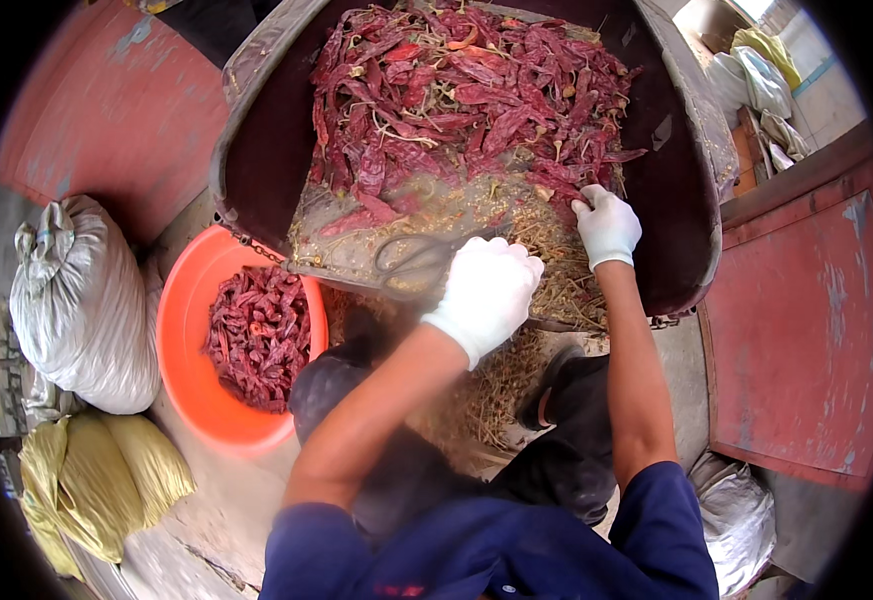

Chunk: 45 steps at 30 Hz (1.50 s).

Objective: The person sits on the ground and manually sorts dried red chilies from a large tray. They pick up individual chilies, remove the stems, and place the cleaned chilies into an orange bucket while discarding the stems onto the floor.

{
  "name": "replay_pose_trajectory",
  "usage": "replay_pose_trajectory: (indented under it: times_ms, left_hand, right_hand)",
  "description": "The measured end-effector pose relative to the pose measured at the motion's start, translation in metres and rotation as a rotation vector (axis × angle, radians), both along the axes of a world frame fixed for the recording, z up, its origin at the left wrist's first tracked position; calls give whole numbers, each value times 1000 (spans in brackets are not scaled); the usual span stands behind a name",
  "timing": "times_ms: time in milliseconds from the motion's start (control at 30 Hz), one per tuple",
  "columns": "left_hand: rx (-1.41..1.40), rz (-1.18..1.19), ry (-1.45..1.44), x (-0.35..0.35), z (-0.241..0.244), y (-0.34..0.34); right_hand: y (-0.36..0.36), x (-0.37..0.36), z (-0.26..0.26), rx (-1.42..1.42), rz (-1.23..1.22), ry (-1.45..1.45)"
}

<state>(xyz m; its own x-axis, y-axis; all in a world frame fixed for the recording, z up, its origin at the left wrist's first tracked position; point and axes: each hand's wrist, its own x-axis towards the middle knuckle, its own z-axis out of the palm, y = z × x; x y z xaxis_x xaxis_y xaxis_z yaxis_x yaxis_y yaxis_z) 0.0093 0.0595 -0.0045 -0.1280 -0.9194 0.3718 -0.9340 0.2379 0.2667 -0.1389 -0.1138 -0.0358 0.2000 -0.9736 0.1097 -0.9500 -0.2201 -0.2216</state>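
Note:
A large heap of dried red chili peppers [474, 97] lies in a dark, high-sided metal cart [661, 187]. Over the near part of its bed is my left hand [487, 292] in a white glove, fingers curled; whether it holds anything is hidden. Beside it, dark-handled scissors [406, 262] rest on the seed-strewn surface, their blades partly out of sight. My right hand [607, 223], gloved too, is at the heap's near right edge, its fingertips closed on a dried chili pepper [556, 184]. An orange plastic basin [188, 337] left of the cart holds chili peppers without visible stems [260, 337].
Cut stems and debris [556, 285] cover the cart's near edge and the floor between my legs. Full white [91, 315] and yellow [98, 472] woven sacks stand at left, another pale sack [740, 525] at lower right. Red metal panels [796, 330] flank both sides. A chain [256, 247] hangs by the basin.

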Motion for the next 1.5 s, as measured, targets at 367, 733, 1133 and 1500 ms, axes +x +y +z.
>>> replay_pose_trajectory:
  times_ms: [367,733,1133,1500]
  left_hand:
    - [40,192,523,2,33,-15]
    - [-61,341,1261,18,35,-27]
    - [234,255,999,21,33,-15]
    - [415,19,559,24,14,-8]
  right_hand:
    - [58,-13,36,613,26,-1351]
    - [117,30,26,806,247,-1185]
    - [92,3,36,426,355,-1149]
    - [94,-9,37,122,557,-622]
